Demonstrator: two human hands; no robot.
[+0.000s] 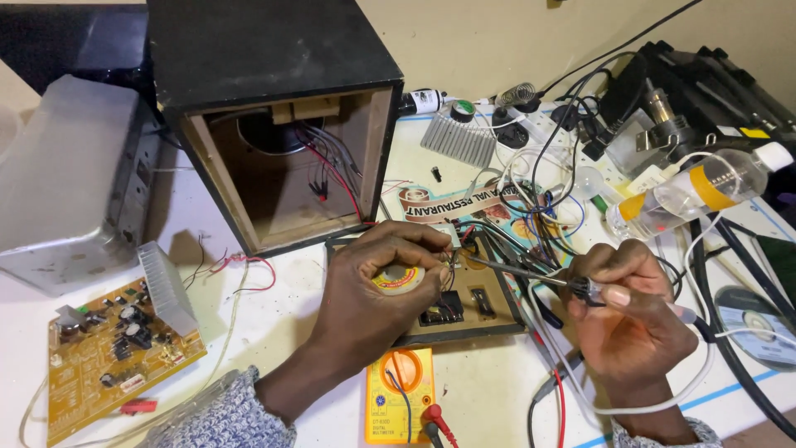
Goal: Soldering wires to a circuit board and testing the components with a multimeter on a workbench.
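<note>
While the iron (531,275) tip sits at the joint on the panel (464,307), this reads as the soldering step itself: heat and solder meeting at one spot just past the left fingertips. Panel is a dark-framed brown board lying flat on the table (274,332), right in front of the open speaker box (282,124), with a black connector block and a slot in its face; wires from the box run down to it. Left hand (385,286) curled over the panel, pinching a small solder spool (398,278) between thumb and fingers, feeding toward the tip. Right hand (626,311) closed round the iron's handle in a pen grip, thumb on top, white cord trailing off below the wrist. Exact joint is too small to make out. Next move, I'd judge, needs a steady tip, a short feed of solder, and a clean lift without dragging across nearby wires. Yellow multimeter (400,394) sits just below the panel, probes plugged in. Yellow circuit board (116,357) with finned heatsink lies well left. Clear bottle (696,195) and tangled leads crowd the right side; disc (759,323) at far right.
</note>
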